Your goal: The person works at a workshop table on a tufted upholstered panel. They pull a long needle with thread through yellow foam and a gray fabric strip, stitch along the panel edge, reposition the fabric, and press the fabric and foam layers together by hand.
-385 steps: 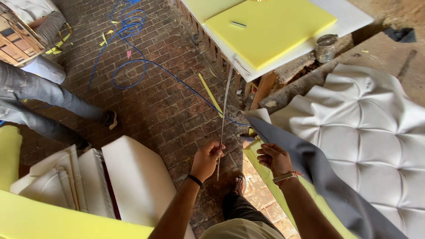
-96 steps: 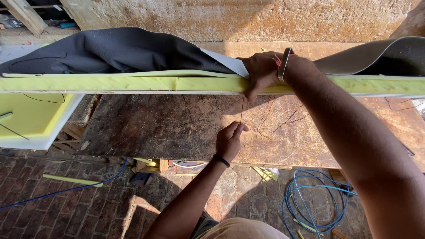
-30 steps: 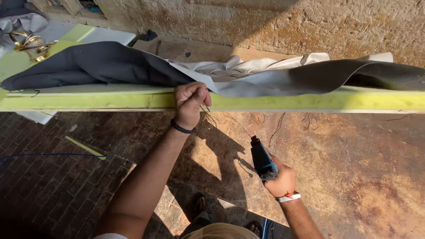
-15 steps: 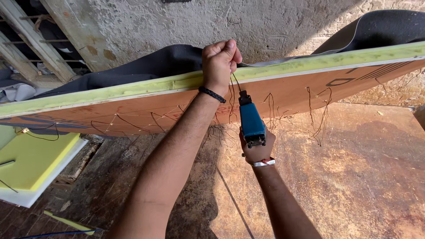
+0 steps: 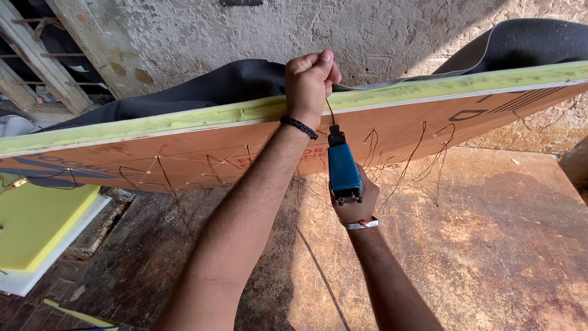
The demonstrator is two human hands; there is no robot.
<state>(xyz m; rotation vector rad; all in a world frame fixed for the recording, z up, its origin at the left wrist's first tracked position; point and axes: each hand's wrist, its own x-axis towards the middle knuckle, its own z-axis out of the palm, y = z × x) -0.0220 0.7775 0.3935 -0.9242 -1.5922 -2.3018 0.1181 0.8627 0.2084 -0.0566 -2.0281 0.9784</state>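
I see the plywood panel [image 5: 429, 132] first, the biggest thing here: it runs tilted across the whole view, its brown back facing me, low at the left and rising to the right. A layer of yellow-green foam [image 5: 184, 119] lines its upper edge, and dark fabric [image 5: 239, 83] drapes over the far side of that edge, bulging up against the rough plaster wall [image 5: 367, 30]. Thin threads [image 5: 422, 153] criss-cross the panel's back and hang loose below it. Under everything lies a worn wooden tabletop [image 5: 490, 245], and at the far left I make out a yellow foam slab [image 5: 37, 230] resting on a white board.

My left hand [image 5: 310, 83] is at the top edge of the panel, clenched into a fist around the fabric where it folds over the foam; a dark braided band sits on the wrist. A thin dark line drops from this fist toward the tool below.

My right hand [image 5: 355, 205] is lower, just beneath the left fist and in front of the panel's back. It grips a blue staple gun [image 5: 342, 168], fingers wrapped around the body, with the tool's dark nose pointing upward against the plywood right below the foam edge. The gun's nose is near the left fist, though I cannot tell whether it touches the board. A pale band circles the right wrist.
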